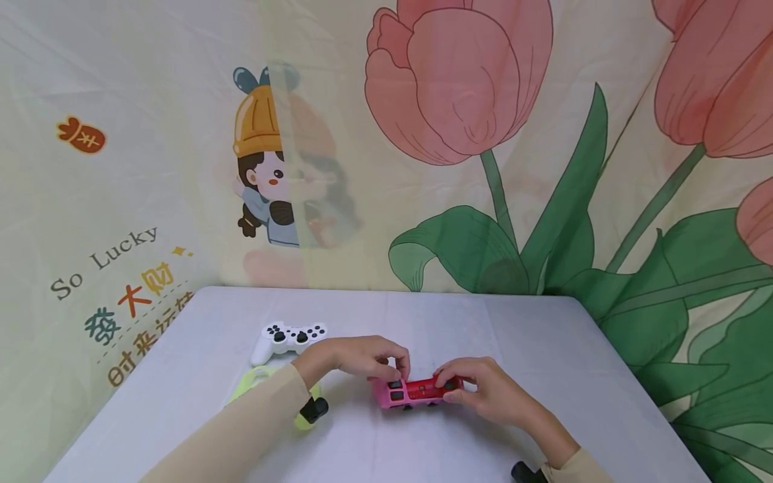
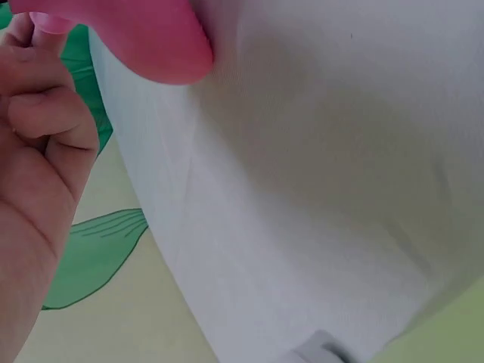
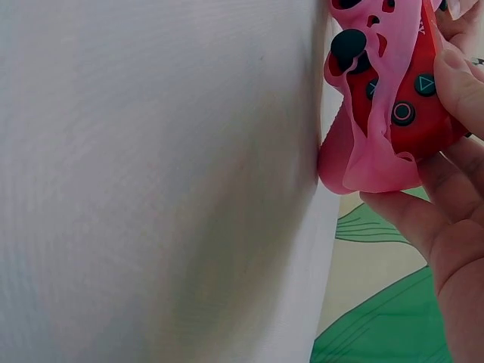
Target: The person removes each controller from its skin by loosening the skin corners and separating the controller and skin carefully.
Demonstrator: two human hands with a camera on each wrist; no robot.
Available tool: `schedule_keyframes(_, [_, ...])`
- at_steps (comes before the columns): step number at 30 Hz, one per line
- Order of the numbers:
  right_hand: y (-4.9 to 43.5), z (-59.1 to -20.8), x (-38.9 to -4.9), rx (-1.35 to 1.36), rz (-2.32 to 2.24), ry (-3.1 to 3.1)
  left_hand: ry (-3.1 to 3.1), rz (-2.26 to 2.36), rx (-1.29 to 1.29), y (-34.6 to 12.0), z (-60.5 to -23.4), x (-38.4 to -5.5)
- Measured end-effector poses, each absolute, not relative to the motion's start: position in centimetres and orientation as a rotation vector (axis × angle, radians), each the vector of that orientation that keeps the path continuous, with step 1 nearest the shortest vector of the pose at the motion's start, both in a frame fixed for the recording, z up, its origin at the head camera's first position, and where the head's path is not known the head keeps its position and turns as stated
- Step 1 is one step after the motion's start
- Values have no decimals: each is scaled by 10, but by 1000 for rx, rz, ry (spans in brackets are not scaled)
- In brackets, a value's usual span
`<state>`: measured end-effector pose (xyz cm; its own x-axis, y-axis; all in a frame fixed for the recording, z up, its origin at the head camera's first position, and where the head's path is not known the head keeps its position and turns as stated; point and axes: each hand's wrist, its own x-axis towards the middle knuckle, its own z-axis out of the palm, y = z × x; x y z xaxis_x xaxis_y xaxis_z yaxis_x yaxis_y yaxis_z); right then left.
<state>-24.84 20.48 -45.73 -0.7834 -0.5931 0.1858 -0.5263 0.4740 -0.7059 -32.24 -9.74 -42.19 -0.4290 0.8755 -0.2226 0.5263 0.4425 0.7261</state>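
A red game controller (image 1: 421, 389) lies partly inside a pink, soft-looking controller cover (image 1: 384, 394) over the table. In the right wrist view the cover (image 3: 378, 162) is stretched and wrinkled across the controller's face, leaving the red corner with its buttons (image 3: 404, 113) bare. My right hand (image 1: 492, 394) grips that end, thumb on the red shell and fingers beneath. At the other end, my left hand (image 1: 371, 357) has curled fingers pinching the cover's far edge; in the left wrist view the fingertips of this hand (image 2: 38, 128) are partly cut off beside the pink grip (image 2: 162, 41).
A white game controller (image 1: 292, 339) lies at the table's back left. In front of it is a light green object (image 1: 256, 379), mostly hidden by my left sleeve (image 1: 241, 429). The white-covered table (image 1: 483, 322) ends at a flower-printed curtain (image 1: 338, 268).
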Motion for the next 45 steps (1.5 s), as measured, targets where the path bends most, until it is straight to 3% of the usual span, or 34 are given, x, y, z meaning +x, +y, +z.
schedule_keyframes(29, [206,-456,-250,-1053,-1175,2612,1871,863,1109,-94,-425,-333])
schedule_keyframes(45, [196,-454,-252,-892,-1200,2727,2127,1048,1171,-132,-437,-328])
